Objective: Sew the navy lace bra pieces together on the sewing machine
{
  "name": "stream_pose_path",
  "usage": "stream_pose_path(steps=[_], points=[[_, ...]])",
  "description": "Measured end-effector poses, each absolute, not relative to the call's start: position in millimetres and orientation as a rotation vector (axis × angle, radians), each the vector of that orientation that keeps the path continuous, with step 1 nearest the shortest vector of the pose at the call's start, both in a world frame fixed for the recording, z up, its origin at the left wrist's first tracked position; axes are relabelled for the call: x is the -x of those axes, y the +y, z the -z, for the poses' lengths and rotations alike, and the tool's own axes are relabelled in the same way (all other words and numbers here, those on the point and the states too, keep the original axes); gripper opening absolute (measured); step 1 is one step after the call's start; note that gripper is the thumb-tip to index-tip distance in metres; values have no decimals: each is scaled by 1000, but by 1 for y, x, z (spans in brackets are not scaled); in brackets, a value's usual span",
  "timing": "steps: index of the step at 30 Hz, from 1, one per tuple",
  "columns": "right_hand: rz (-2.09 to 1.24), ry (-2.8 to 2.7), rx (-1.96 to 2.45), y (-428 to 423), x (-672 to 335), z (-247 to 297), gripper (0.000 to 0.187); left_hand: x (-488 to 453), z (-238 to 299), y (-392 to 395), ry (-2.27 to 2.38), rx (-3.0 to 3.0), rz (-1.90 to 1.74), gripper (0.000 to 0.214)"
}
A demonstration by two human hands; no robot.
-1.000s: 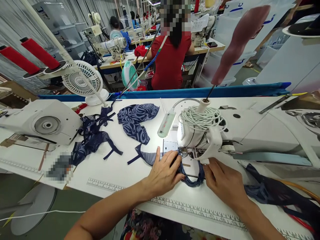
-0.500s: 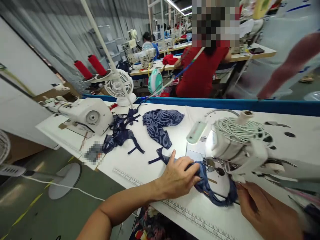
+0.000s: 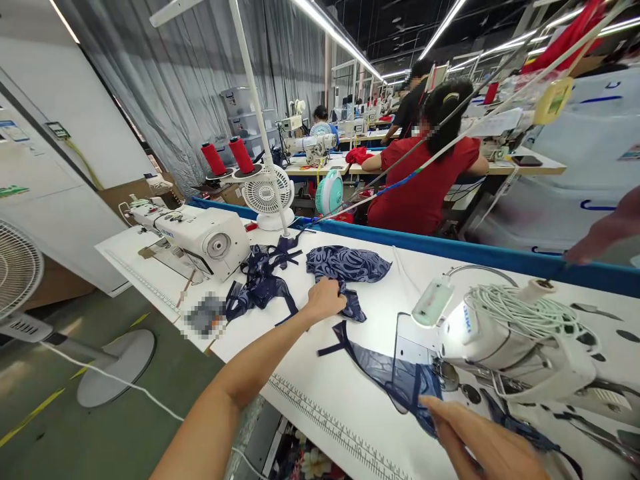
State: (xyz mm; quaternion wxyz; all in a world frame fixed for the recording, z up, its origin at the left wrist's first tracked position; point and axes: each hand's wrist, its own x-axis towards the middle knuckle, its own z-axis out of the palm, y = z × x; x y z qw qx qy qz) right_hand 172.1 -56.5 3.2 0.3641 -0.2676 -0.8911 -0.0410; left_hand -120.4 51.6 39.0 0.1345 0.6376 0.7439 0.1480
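My left hand is reaching out to a patterned fabric piece, navy with pale swirls, on the white table. Its fingers are closed at the piece's lower part; the fingertips are partly hidden. A sheer navy garment piece with narrow straps runs across the table to the needle area of the near sewing machine. My right hand grips this piece's edge, thumb and fingers drawn together just in front of the machine. More navy fabric shows beyond that hand.
A second sewing machine stands on the left, beside a heap of navy strappy garments. Red thread cones and a small white fan are behind. A measuring tape lines the front edge. A co-worker in red sits ahead.
My left hand has left the garment at the needle and moved left and away to the patterned fabric. My right hand has shifted left along the garment, which now lies flatter. The view has tilted up.
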Motion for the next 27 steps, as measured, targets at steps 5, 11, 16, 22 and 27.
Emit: stream_pose_path(steps=[5, 11, 16, 22, 27], points=[[-238, -2234, 965, -24, -98, -16, 19, 168, -62, 36, 2040, -1880, -619, 13], [-222, -2130, 1374, 52, -12, -15, 44, 200, -75, 12, 1998, -1989, -758, 15], [-110, -2083, 1366, 99, 16, -28, 35, 222, -83, 7, 2156, -2071, -886, 24], [-251, -2155, 1099, 45, 65, -60, 29, 226, -150, 34, 2530, -2132, -1594, 33], [-422, -2362, 711, -77, 44, -60, 41, 143, -118, -2, 1475, -3078, -1498, 17]])
